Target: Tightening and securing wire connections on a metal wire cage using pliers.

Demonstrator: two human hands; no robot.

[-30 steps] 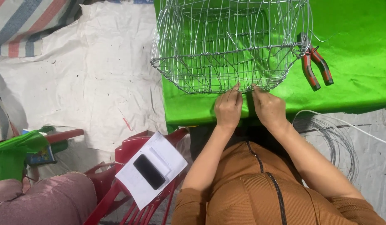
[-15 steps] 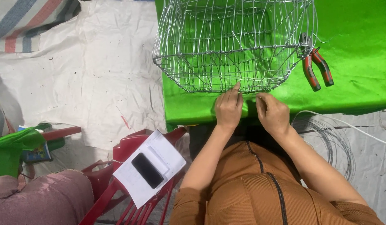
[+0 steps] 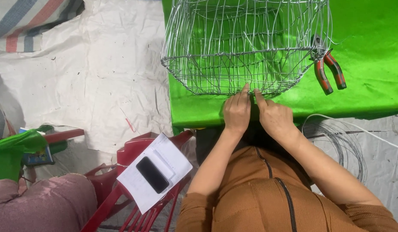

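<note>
A large cage-like basket of bare silver wire mesh (image 3: 244, 45) sat on a table draped in bright green cloth (image 3: 370, 68), filling the 12 o'clock part of the head view. Both hands met at the basket's near bottom edge, close to the centre of the frame. The left hand (image 3: 236, 112) lay palm-down on the cloth with its fingers held together and stretched out, the fingertips touching the lowest wire of the mesh. The right hand (image 3: 276, 118), just beside it at 3 o'clock, pointed its index finger onto the same wire while the other fingers curled loosely; whether either hand actually pinched a strand could not be told. Both arms wore ribbed brown sleeves.

At 2 o'clock from the hands, a pair of pliers with red and black handles (image 3: 329, 68) lay on the cloth, its jaws right against the basket's right side. At 4 o'clock, a coil of thin grey wire (image 3: 342, 144) rested on the pale floor sheet. At 8 o'clock, a red plastic chair (image 3: 134, 154) carried a white sheet of paper (image 3: 164, 159) with a black phone (image 3: 152, 174) on top.
</note>
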